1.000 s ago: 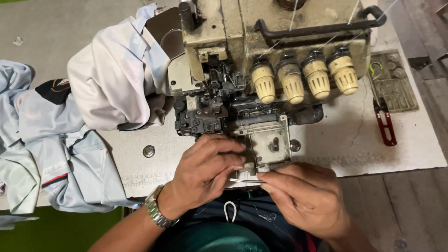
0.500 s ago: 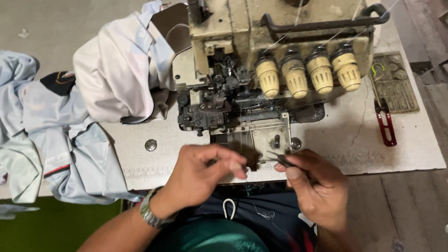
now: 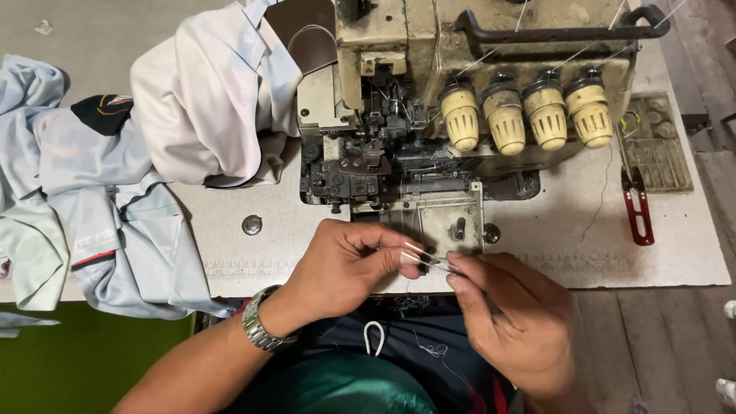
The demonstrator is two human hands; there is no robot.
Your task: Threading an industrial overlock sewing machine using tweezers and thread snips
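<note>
My left hand point(image 3: 349, 264) and my right hand point(image 3: 514, 318) meet at the front edge of the sewing table, just below the open metal bed of an old overlock machine point(image 3: 429, 115). Between their fingertips is a thin metal tool, seemingly tweezers point(image 3: 431, 262), with fine thread running to it. Both hands pinch around this tool and thread; which hand bears it I cannot tell. A metal watch point(image 3: 259, 326) is on my left wrist. The machine has four cream tension knobs point(image 3: 527, 115).
Pale blue and white garments point(image 3: 115, 192) are heaped at the left of the table point(image 3: 652, 264), one draped beside the machine. Red-handled thread snips point(image 3: 636, 211) lie at the right, below a metal tray point(image 3: 655, 146). A green surface point(image 3: 84, 360) shows at lower left.
My hands have drawn back from the machine's bed toward me, and now pinch the thin tool and thread at the table's front edge. The camera view has shifted slightly.
</note>
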